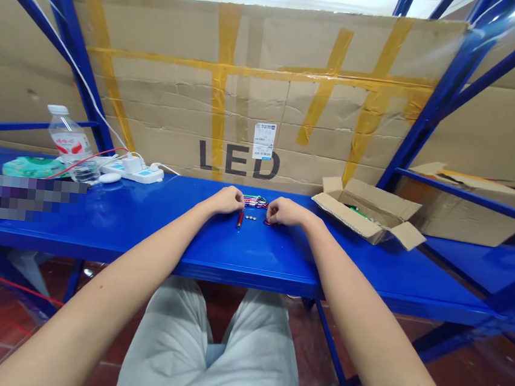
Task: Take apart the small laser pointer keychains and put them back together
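At the bottom centre of the frame the person's knees, in pale smooth trousers (215,347), sit under the blue table (144,231), whose painted metal top is glossy and hard. Just above the middle of the frame the left hand (227,201) and the right hand (285,212) rest on it, both with fingers curled inward. Whether they pinch anything cannot be told, because the fingertips are hidden.

Between the hands lie a thin red tube (239,219), three small round silver cells (250,217) and, just beside the right hand, a red ring (269,222). On such a slippery top the cells could probably slide away if a finger knocks them, and the round tube could roll.

Just behind is a bundle of coloured pieces (255,201), slim and shiny. Further right stands an open carton (368,219) of rough cardboard. At the left are a white plastic power strip (138,172) and a clear water bottle (69,138); a spill there looks risky. Behind everything stands a taped cardboard wall (256,108).
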{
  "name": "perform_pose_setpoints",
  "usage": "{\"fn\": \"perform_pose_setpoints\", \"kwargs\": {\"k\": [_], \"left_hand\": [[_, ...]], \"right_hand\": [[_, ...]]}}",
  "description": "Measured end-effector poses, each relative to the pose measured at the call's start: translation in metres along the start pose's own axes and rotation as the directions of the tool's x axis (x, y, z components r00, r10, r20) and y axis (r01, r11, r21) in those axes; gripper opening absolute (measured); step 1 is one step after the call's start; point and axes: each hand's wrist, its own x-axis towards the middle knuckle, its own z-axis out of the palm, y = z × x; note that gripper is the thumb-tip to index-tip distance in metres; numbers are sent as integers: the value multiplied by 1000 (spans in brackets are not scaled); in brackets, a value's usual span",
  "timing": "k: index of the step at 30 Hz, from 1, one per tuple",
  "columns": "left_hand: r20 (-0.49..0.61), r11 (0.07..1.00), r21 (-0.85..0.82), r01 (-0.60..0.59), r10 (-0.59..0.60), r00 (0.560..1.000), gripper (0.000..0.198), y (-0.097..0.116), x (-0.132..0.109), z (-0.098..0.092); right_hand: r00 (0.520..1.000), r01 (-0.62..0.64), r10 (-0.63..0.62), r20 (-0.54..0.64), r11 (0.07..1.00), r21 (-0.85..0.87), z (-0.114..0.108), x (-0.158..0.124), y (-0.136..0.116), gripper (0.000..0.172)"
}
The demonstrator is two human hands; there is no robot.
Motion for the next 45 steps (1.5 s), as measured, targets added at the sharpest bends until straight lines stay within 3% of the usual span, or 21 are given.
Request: {"fn": "perform_pose_setpoints", "kwargs": {"k": [8, 18, 21, 25, 29, 33, 39, 45], "left_hand": [[27, 998, 56, 27, -29, 999, 10, 7, -5, -3], [86, 999, 37, -21, 17, 996, 17, 3, -3, -2], [44, 999, 24, -41, 40, 998, 17, 3, -2, -2], [-19, 988, 25, -155, 156, 988, 18, 6, -4, -2], [41, 957, 56, -286, 284, 958, 13, 13, -10, -1], [89, 895, 250, -370, 359, 929, 17, 25, -16, 0], [228, 807, 403, -432, 369, 901, 22, 33, -19, -1], [244, 811, 407, -421, 348, 905, 23, 32, -18, -1]], "right_hand": [[1000, -8, 8, 7, 1000, -1, 0, -1, -2, 9], [1000, -5, 6, 20, 999, -39, 1, 2, 0, 8], [1000, -7, 8, 18, 999, -50, 1, 1, 0, 11], [1000, -9, 11, 21, 996, -87, 0, 0, 0, 14], [1000, -24, 26, 14, 994, -107, 0, 1, 0, 14], [1000, -23, 24, 6, 992, -127, 0, 1, -1, 9], [1000, -28, 29, 10, 987, -157, -1, 0, -4, 12], [999, -36, 38, 8, 987, -158, 0, 1, -3, 14]]}}
